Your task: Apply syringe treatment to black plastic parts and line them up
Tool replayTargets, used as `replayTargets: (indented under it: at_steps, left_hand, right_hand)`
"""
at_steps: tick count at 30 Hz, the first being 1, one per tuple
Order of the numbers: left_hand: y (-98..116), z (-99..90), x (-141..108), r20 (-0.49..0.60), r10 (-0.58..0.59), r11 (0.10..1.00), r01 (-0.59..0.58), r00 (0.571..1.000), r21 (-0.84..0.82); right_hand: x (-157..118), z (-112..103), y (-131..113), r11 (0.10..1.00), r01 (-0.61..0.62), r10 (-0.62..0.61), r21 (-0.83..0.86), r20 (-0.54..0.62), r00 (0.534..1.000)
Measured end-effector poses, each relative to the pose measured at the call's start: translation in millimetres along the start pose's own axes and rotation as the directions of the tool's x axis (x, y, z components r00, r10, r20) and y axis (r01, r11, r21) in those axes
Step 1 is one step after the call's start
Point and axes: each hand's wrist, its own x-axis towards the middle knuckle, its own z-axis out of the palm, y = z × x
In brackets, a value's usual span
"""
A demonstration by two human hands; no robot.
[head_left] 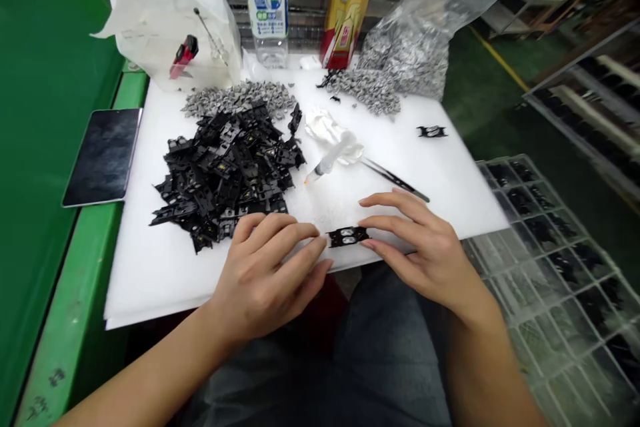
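Note:
A small black plastic part [348,235] with two oval silvery openings lies flat near the front edge of the white foam board [165,287]. At its right end, the thumb and a finger of my right hand [425,247] close on it, the index finger raised and stretched out. My left hand [270,273] has its bent fingertips and thumb close together at the part's left end. Beyond the hands lie black tweezers [400,181] and a clear syringe [330,157] with an orange tip, partly on crumpled foil-like wrapping [325,125].
A heap of black parts [235,167] rises at the left, with piles of small grey pieces [240,99] behind. Bottles [267,7], a plastic bag [415,33] and a white box [215,33] line the back. A single part [432,131] sits right; a tablet [103,157] rests left.

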Motion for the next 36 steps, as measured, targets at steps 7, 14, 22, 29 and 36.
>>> replayTargets:
  at_steps: [7, 14, 22, 29, 36]
  left_hand:
    - [-3, 1.7, 4, 0.005, 0.008, 0.999, -0.009, 1.000, 0.040]
    - [-4, 3.0, 4, 0.003, 0.027, 0.998, -0.027, 1.000, 0.051]
    - [-2, 2.4, 4, -0.016, 0.013, 1.000, -0.013, 1.000, 0.013]
    - [-1, 4.5, 2, -0.013, -0.006, 1.000, 0.006, 1.000, -0.002]
    - [-1, 4.6, 2, -0.011, -0.009, 1.000, 0.009, 1.000, -0.012]
  right_hand:
    - [-4, -66, 105, 0.924, -0.307, 0.225, -0.228, -0.326, 0.918]
    - [21, -72, 158, 0.914, -0.298, 0.233, -0.276, -0.244, 0.941]
    - [39, -78, 184, 0.918, -0.309, 0.259, -0.249, -0.214, 0.942]
    - [57, -81, 197, 0.912, -0.318, 0.271, -0.259, -0.201, 0.941]
    - [74, -79, 209, 0.902, -0.331, 0.278, -0.275, -0.215, 0.936]
